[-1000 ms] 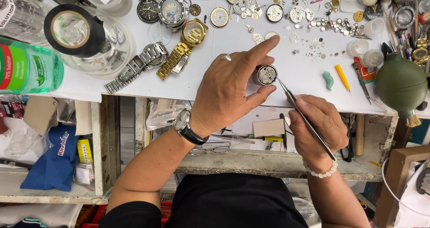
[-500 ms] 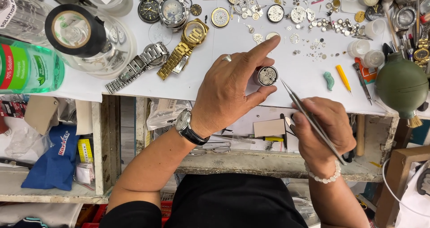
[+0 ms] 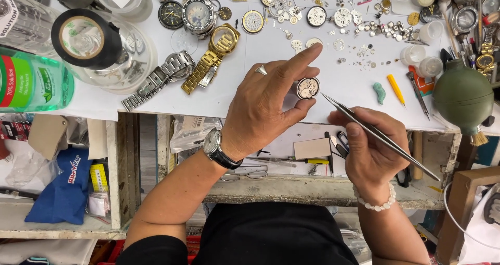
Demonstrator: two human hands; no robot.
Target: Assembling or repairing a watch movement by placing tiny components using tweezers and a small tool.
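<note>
— Two hands, doing what?
— Left hand [image 3: 265,106] fingers pinch a movement [image 3: 307,88] above the table [image 3: 271,101] edge; right hand [image 3: 372,145] fingers clamp tweezers [image 3: 380,137], tips just right of the movement

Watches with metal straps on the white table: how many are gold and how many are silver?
Gold: 1, the gold watch
Silver: 1, the silver watch
Total: 2
Other straps at the table's far edge are cut off, so they are not counted. The left hand holds a strapless movement.
</note>
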